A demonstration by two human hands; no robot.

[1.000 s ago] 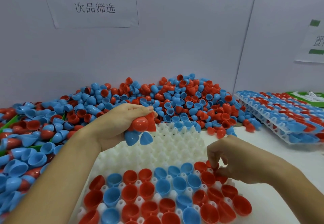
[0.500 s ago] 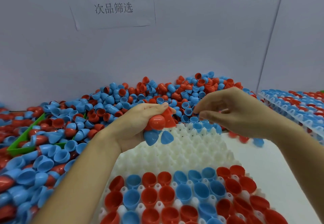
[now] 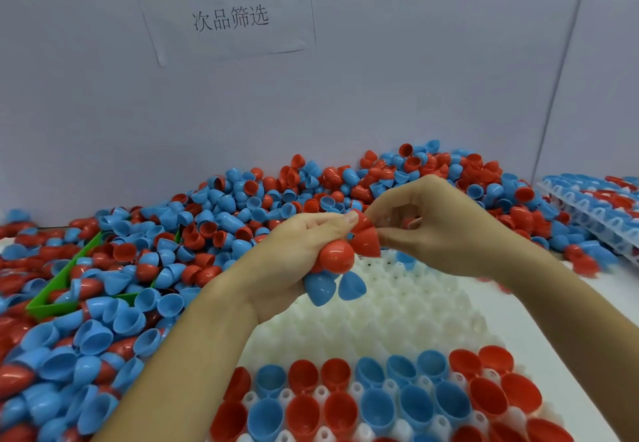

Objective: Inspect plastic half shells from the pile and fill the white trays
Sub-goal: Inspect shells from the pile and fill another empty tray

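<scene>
The left hand [image 3: 294, 251] holds a clutch of half shells [image 3: 335, 269] — red and blue — in a curled grip above the far edge of the white tray [image 3: 397, 313], whose near rows are already filled. The right hand [image 3: 446, 227] pinches a red shell [image 3: 364, 239] at the top of that clutch (thumb and fingertips pressed on it). The pile [image 3: 207, 220] lies along the worktop's far and left edges.

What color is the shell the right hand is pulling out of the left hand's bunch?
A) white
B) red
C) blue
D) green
B: the right hand pinches a red shell at the top of the bunch that the left hand grips; the two blue shells hang lower, untouched.
</scene>
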